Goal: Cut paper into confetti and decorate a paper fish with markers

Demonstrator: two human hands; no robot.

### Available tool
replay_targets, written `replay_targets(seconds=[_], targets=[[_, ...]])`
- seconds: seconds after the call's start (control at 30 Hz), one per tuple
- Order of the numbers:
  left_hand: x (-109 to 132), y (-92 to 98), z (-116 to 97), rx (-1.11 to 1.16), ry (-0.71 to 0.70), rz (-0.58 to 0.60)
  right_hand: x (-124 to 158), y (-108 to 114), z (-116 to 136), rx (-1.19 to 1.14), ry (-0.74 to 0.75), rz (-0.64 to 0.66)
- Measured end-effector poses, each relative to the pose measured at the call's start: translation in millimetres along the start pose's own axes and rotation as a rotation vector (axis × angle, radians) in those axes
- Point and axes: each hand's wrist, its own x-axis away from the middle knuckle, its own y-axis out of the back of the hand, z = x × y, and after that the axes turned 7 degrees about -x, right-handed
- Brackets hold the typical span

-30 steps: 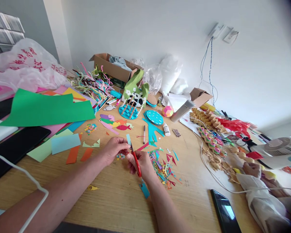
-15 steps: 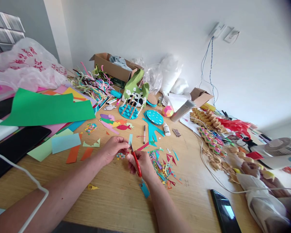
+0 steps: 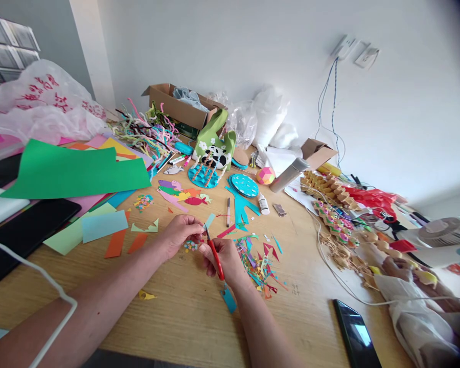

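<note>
My left hand [image 3: 178, 235] pinches a small light-blue paper strip [image 3: 209, 220] just above the wooden table [image 3: 176, 317]. My right hand [image 3: 224, 258] is closed round red-handled scissors [image 3: 214, 253], whose blades meet the strip's lower end. Both hands are close together near the table's middle. A little heap of coloured paper dots [image 3: 190, 246] lies under my left fingers. Coloured paper scraps [image 3: 258, 260] are scattered to the right of my right hand, and a blue cut-out [image 3: 228, 299] lies beneath my wrist.
Green and other coloured paper sheets [image 3: 72, 174] lie at the left beside a black tablet [image 3: 23, 232]. Pipe cleaners [image 3: 145, 130], cardboard boxes [image 3: 180, 110], paper crafts [image 3: 210, 153] and a glue bottle [image 3: 263, 203] crowd the back. A phone [image 3: 354, 335] and another person's hand [image 3: 396, 266] are at the right.
The light-blue strip has tilted from upright to leaning right as my left hand turned it against the scissors. Both hands stayed in place.
</note>
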Motion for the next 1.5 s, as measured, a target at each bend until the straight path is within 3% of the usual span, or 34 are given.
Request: replay_targets(seconds=[1.5], targets=[[-0.1,4.1,-3.4,-0.037,0.034,0.032,1.9,0.4,4.3,0.001,0.0,0.018]])
